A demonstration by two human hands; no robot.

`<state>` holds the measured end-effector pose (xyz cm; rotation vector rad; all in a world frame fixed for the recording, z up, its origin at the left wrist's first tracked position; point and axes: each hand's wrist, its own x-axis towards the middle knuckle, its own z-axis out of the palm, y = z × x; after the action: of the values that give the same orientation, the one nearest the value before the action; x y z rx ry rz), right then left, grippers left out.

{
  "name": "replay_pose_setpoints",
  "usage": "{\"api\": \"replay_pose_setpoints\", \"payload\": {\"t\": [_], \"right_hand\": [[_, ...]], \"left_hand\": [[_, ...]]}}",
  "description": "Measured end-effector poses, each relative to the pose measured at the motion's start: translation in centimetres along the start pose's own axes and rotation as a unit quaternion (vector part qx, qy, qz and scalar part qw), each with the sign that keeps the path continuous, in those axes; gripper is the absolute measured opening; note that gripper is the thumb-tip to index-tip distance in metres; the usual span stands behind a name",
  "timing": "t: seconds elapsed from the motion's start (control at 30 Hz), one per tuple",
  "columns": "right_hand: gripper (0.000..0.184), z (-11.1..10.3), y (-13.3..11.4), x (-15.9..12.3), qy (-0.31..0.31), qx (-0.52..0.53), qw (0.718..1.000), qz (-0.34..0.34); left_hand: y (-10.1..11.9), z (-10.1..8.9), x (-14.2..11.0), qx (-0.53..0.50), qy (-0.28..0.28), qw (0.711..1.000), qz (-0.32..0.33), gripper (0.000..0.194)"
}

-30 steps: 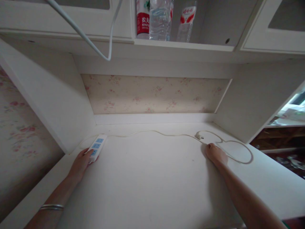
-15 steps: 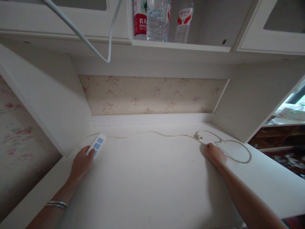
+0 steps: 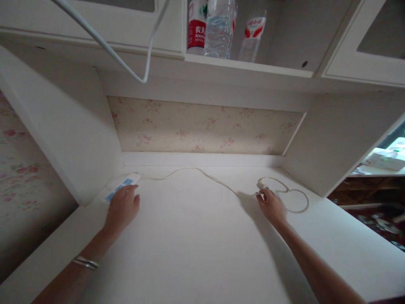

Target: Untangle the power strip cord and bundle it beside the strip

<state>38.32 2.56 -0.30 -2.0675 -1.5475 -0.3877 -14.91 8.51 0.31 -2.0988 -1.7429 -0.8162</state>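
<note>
My left hand (image 3: 122, 207) is over the near side of a white power strip (image 3: 136, 177) with blue sockets, which lies slantwise at the counter's left back. Its thumb and forefinger are apart with nothing between them; whether the other fingers touch the strip is hidden. My right hand (image 3: 272, 205) pinches the thin white cord (image 3: 218, 180), holding it slightly above the counter, with a shadow beneath. Just behind that hand lies the cord's plug (image 3: 263, 185), and a loop of cord (image 3: 306, 202) spreads to its right.
White side panels (image 3: 344, 135) enclose the white counter (image 3: 196, 245) left and right. Overhead, a shelf holds plastic bottles (image 3: 218, 33). A pale, bent cable or rod (image 3: 104, 44) hangs in front of the upper cabinet. Flowered wallpaper (image 3: 196, 126) covers the back.
My left hand has let go of the power strip's end, and the strip has turned to lie more slantwise. My right hand has moved left with the cord, lifting it; the loop has shifted left.
</note>
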Motion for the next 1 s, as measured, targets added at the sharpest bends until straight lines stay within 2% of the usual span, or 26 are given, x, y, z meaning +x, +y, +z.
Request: {"api": "replay_pose_setpoints", "payload": {"t": [0.07, 0.13, 0.23, 0.3, 0.33, 0.4, 0.47, 0.53, 0.6, 0.7, 0.77, 0.8, 0.87, 0.9, 0.93, 1.0], "right_hand": [[0.018, -0.3, -3.6, -0.8, 0.029, 0.075, 0.994, -0.073], [0.016, -0.5, -7.5, -1.8, 0.024, 0.151, 0.978, -0.140], [0.014, -1.0, -13.2, -3.7, 0.007, 0.255, 0.950, -0.181], [0.011, -1.5, -16.3, -4.9, -0.013, 0.330, 0.921, -0.206], [0.011, -1.7, -17.5, -5.4, -0.035, 0.366, 0.903, -0.223], [0.012, -2.0, -19.4, -6.2, -0.090, 0.420, 0.868, -0.247], [0.014, -2.0, -20.5, -6.6, -0.142, 0.457, 0.843, -0.246], [0.021, -1.5, -20.8, -6.9, -0.178, 0.483, 0.831, -0.212], [0.036, -1.0, -20.3, -7.0, -0.194, 0.492, 0.833, -0.164], [0.040, -0.8, -18.4, -6.6, -0.143, 0.459, 0.872, -0.096], [0.040, -1.0, -16.5, -5.8, -0.061, 0.421, 0.904, -0.037], [0.043, -1.2, -15.5, -5.3, -0.017, 0.400, 0.917, -0.001], [0.049, -1.3, -13.6, -4.2, 0.043, 0.350, 0.933, 0.074], [0.051, -1.3, -12.7, -3.7, 0.046, 0.319, 0.941, 0.107], [0.051, -1.2, -11.9, -3.2, 0.029, 0.280, 0.950, 0.132], [0.052, -0.8, -10.6, -2.6, -0.049, 0.178, 0.970, 0.160]], "left_hand": [[4.8, -0.6, -0.7, -0.100, -0.014, 0.994, 0.042, 0.035], [9.6, -1.2, -1.6, -0.207, -0.038, 0.976, 0.059, 0.039], [15.2, -2.0, -3.0, -0.369, -0.104, 0.922, 0.055, 0.051], [17.4, -2.2, -3.9, -0.461, -0.136, 0.877, 0.019, 0.059], [18.1, -2.2, -4.3, -0.495, -0.145, 0.857, 0.002, 0.056], [18.7, -2.2, -5.0, -0.539, -0.171, 0.825, -0.015, 0.036], [18.6, -2.1, -5.5, -0.553, -0.195, 0.810, -0.028, 0.018], [18.1, -2.0, -5.5, -0.560, -0.198, 0.802, -0.065, 0.026], [17.5, -1.9, -5.1, -0.594, -0.173, 0.774, -0.135, 0.030], [16.3, -1.8, -3.9, -0.691, -0.085, 0.673, -0.249, 0.029], [15.5, -1.9, -3.1, -0.733, -0.013, 0.609, -0.303, 0.026], [15.1, -2.1, -2.8, -0.743, 0.017, 0.587, -0.321, 0.024], [14.5, -2.3, -2.4, -0.752, 0.058, 0.560, -0.343, 0.020], [14.3, -2.4, -2.3, -0.754, 0.068, 0.553, -0.348, 0.019], [14.1, -2.5, -2.3, -0.755, 0.075, 0.549, -0.350, 0.019], [14.0, -2.6, -2.3, -0.754, 0.078, 0.549, -0.352, 0.019]]}}
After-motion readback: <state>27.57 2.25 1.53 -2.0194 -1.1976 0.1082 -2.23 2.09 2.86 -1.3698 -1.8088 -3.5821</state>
